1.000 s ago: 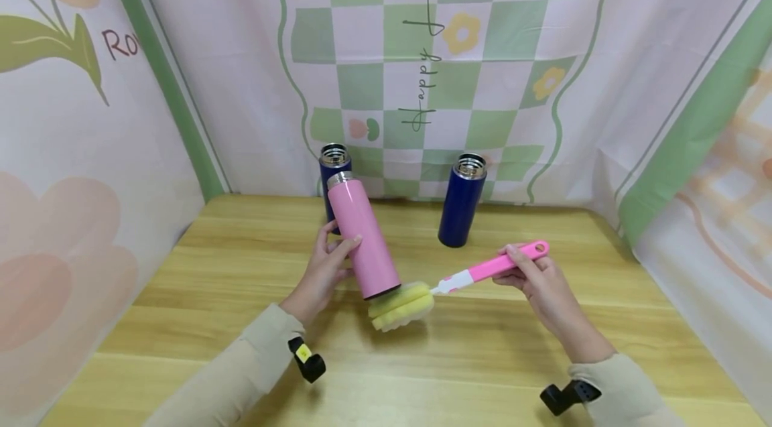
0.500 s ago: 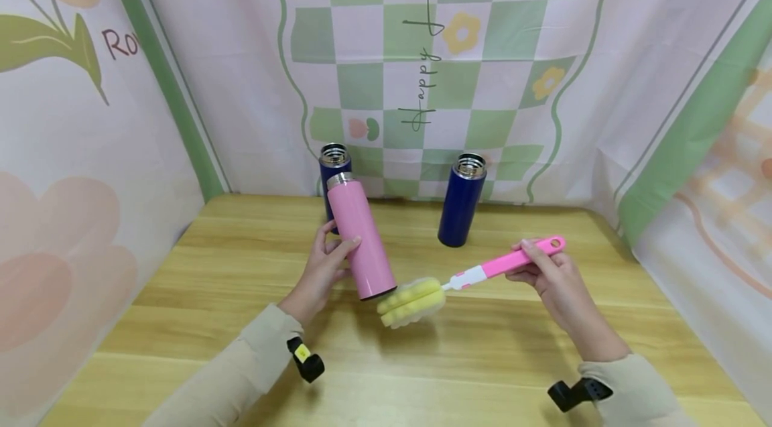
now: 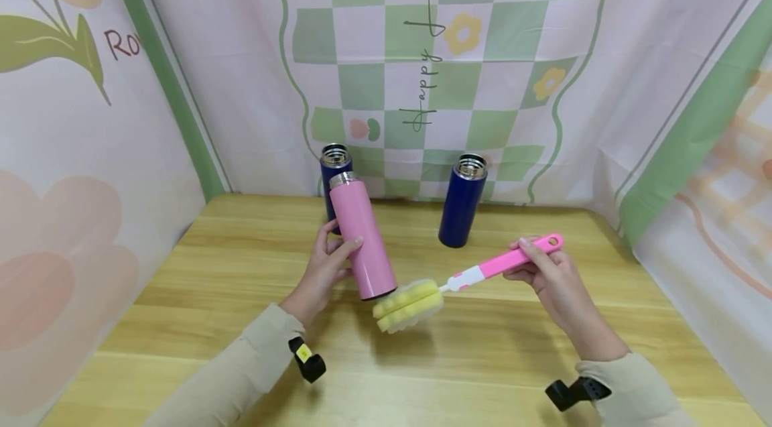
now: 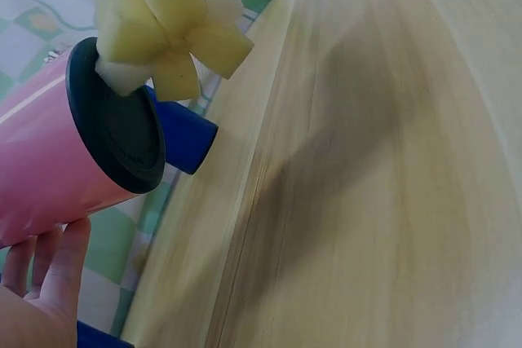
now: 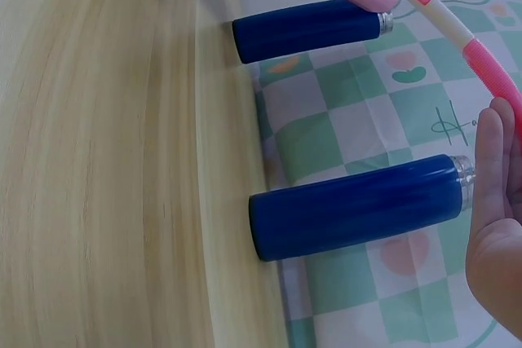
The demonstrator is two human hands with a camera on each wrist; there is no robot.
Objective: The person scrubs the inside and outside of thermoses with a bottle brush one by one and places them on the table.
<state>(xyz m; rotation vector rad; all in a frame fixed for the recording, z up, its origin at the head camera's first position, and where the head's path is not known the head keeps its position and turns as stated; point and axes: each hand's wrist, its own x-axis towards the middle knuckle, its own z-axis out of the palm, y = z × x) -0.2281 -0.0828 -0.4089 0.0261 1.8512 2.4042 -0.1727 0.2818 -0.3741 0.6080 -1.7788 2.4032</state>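
Observation:
My left hand [image 3: 319,276] grips a pink thermos bottle [image 3: 364,236] round its lower half, tilted with its steel neck away from me and its dark base [image 4: 122,124] towards me. In my right hand [image 3: 557,293] is the pink handle of a sponge bottle brush [image 3: 476,273], pinched between thumb and fingers. The brush's yellow and white sponge head [image 3: 410,306] is at the bottle's base; the left wrist view shows it overlapping the base's edge, on the outside. Both things are held above the wooden table [image 3: 482,373].
Two dark blue thermos bottles stand uncapped at the back of the table: one [image 3: 326,189] partly behind the pink bottle, the other [image 3: 461,206] right of centre. A patterned curtain [image 3: 422,78] hangs behind, with more cloth at both sides.
The brush has shifted right, away from under the bottle's base, then slightly back left over the last half second. My left hand and the pink bottle have stayed almost still.

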